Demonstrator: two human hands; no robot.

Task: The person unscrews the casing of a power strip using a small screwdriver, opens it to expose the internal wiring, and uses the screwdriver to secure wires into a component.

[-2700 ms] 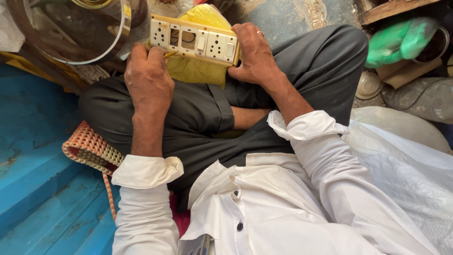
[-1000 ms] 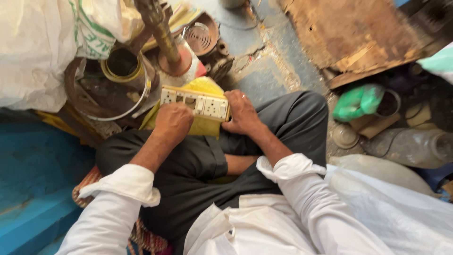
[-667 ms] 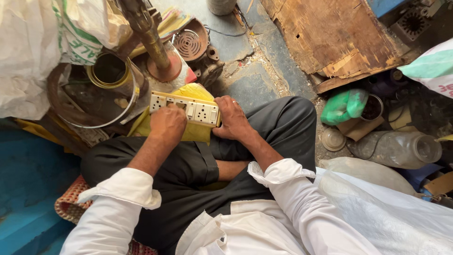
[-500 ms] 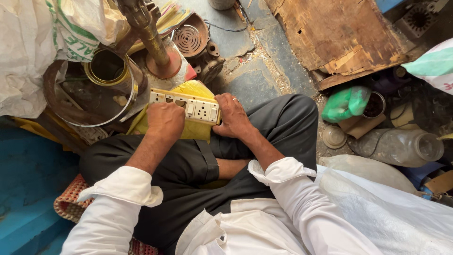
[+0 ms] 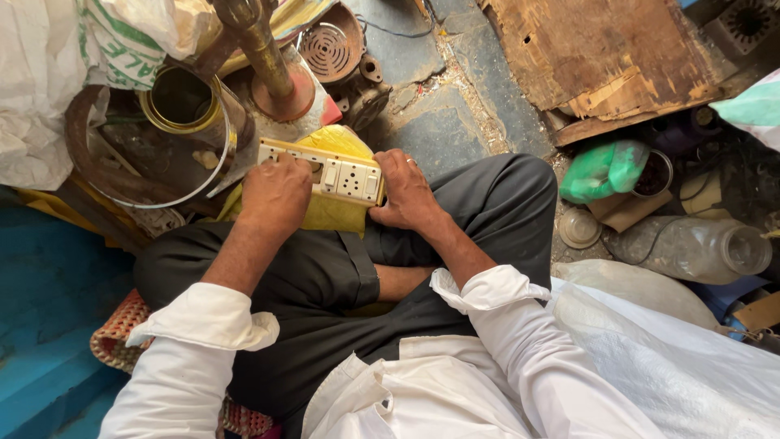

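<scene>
Your left hand (image 5: 276, 195) lies closed over the left part of the cream plastic switch-and-socket board (image 5: 329, 172), while your right hand (image 5: 406, 193) clasps its right end. The board rests on your lap against a yellow cloth (image 5: 337, 213), just below a brass-coloured metal stand (image 5: 264, 57).

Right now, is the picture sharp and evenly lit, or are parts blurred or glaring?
Head view: soft, even daylight with no hard shadows; the switchboard and both hands, left hand and right hand, look sharp. The white sleeve at the bottom is bright, nearly washed out. The clear bottle shows mild sheen. Edges bend slightly, wide-angle style.
</scene>
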